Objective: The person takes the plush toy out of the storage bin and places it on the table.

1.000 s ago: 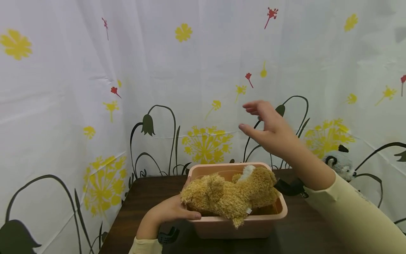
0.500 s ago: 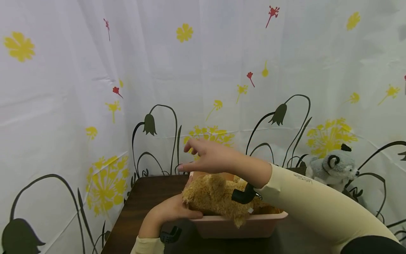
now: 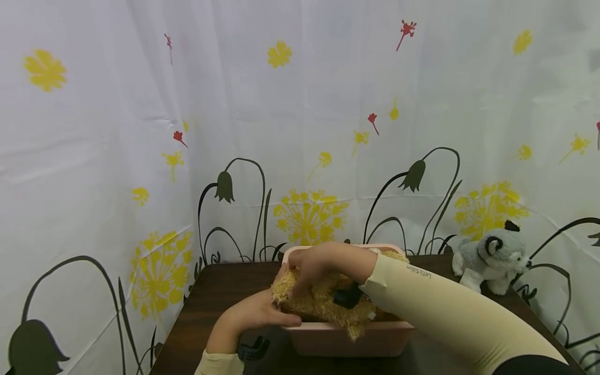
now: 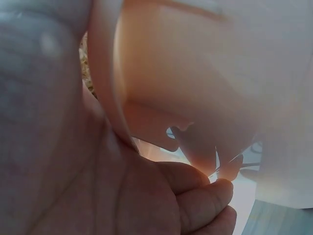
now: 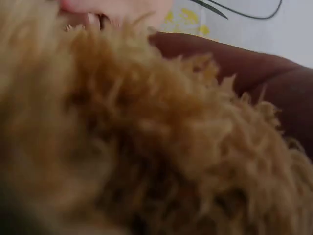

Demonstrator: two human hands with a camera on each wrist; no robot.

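Note:
A pink plastic bin [image 3: 347, 341] stands on the table, and a shaggy golden-brown plush toy [image 3: 323, 306] lies across its top, partly over the near rim. My left hand [image 3: 253, 311] grips the bin's left end, thumb on the near rim. In the left wrist view its palm and fingers lie against the pink wall [image 4: 171, 63]. From above, my right hand [image 3: 323, 263] holds the toy's left part, with its thumb on the near side. Brown fur [image 5: 146, 137] fills most of the right wrist view and hides the right fingertips.
A grey and white plush dog [image 3: 497, 258] stands on the right part of the dark wooden table [image 3: 225, 281]. Behind the table hangs a white curtain [image 3: 328, 104] printed with flowers.
My right hand has come from raised above the bin's right side, across to the left and down onto the plush toy. The left hand has stayed on the bin.

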